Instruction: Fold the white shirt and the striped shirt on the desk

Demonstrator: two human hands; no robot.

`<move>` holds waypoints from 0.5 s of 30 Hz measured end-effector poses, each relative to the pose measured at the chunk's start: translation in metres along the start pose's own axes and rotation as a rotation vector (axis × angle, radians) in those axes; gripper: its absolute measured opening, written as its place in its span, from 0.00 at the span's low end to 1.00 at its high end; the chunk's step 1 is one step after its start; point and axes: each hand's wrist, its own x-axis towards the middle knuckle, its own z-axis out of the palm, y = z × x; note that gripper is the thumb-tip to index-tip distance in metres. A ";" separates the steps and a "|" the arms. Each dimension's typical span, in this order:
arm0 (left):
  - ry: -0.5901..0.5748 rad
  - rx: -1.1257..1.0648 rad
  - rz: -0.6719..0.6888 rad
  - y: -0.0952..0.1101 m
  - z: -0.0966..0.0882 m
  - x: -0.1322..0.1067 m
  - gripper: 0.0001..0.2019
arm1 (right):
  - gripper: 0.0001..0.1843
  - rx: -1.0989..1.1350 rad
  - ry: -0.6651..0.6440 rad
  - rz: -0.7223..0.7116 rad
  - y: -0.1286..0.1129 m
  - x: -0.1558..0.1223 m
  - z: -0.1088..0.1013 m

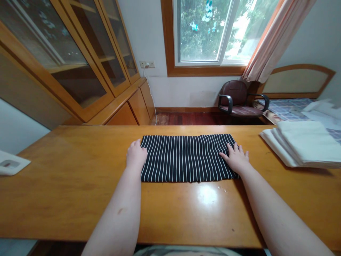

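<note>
A black cloth with thin white stripes (183,158) lies folded into a wide rectangle on the wooden table (80,177). My left hand (135,154) rests at the cloth's left edge with its fingers curled over that edge. My right hand (236,156) lies flat on the cloth's right end, fingers spread and pressing down. Neither hand lifts the cloth.
A stack of folded white fabric (303,145) lies on the table's right end. A white object (10,163) sits at the left edge. Beyond the table are a glass-door cabinet (87,60), a dark armchair (239,99), a window (210,32) and a bed (293,106).
</note>
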 end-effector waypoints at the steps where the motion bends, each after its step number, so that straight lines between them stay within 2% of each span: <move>1: -0.006 -0.010 -0.002 -0.001 -0.001 0.002 0.25 | 0.43 0.014 0.028 0.001 0.000 0.000 -0.003; 4: -0.141 -0.016 -0.109 -0.006 -0.002 0.021 0.25 | 0.41 0.098 0.117 -0.020 0.002 0.005 -0.014; 7: -0.275 -0.015 -0.188 -0.010 -0.001 0.049 0.24 | 0.38 0.200 0.143 -0.014 0.004 0.024 -0.025; 11: -0.251 -0.018 -0.221 -0.008 0.005 0.077 0.23 | 0.34 0.240 0.136 0.113 0.007 0.061 -0.031; 15: -0.204 -0.046 -0.229 -0.006 0.019 0.084 0.23 | 0.31 0.319 0.007 0.233 0.012 0.092 -0.025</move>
